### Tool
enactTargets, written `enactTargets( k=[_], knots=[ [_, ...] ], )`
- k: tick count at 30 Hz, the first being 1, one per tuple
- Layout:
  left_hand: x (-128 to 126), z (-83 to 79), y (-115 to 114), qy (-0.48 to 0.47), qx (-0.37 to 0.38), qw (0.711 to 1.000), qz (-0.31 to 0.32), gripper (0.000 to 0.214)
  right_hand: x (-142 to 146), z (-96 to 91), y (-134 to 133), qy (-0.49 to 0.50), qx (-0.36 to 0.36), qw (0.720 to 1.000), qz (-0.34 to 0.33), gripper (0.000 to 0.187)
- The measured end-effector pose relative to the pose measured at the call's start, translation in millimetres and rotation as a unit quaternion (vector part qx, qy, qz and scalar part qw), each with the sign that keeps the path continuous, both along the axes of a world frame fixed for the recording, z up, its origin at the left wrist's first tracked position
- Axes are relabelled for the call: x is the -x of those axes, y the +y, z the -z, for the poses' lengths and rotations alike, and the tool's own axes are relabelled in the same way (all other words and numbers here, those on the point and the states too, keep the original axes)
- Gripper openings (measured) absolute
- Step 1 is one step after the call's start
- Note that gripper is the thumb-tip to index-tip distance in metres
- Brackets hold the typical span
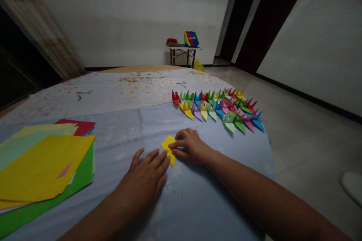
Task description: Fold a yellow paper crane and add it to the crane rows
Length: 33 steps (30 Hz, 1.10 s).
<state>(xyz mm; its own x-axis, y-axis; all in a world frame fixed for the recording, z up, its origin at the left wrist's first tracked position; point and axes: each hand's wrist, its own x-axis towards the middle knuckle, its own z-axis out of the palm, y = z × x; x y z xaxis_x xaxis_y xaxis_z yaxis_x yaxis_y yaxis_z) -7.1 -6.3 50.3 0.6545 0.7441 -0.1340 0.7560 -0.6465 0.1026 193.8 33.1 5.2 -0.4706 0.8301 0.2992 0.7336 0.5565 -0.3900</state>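
Yellow folded paper sits under our right hand, whose fingers curl down and pin it to the pale blue cloth; our left hand lies flat and open just beside it, holding nothing. We see origami cranes ranked ahead, loose coloured sheets to our left.

Matt yellow paper w/ smooth pale-blue cloth underneath.

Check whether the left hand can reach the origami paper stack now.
Probably yes: the left hand lies near the origami paper stack, with only blue floral cloth between them.
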Motion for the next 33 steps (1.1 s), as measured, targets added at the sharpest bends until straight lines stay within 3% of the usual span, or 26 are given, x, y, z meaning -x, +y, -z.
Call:
enactTargets(
  k=[18, 25, 33],
  knots=[
    [3.5, 1.7, -3.5, -0.039, -0.032, 0.998, 0.040, 0.040, -0.1, -1.1, -0.4, 0.006, -0.040, 0.999, -0.013, 0.026],
    [4.3, 2.4, 0.4, -0.040, -0.028, 0.998, 0.027, 0.032, 1.5, -3.5, -3.8, -0.017, -0.046, 0.998, -0.043, 0.019],
    [6.3, 4.5, 3.4, -0.045, -0.029, 0.998, 0.023, 0.031, 4.0, -4.6, -5.9, -0.028, -0.036, 0.999, -0.021, 0.022]
  ],
)
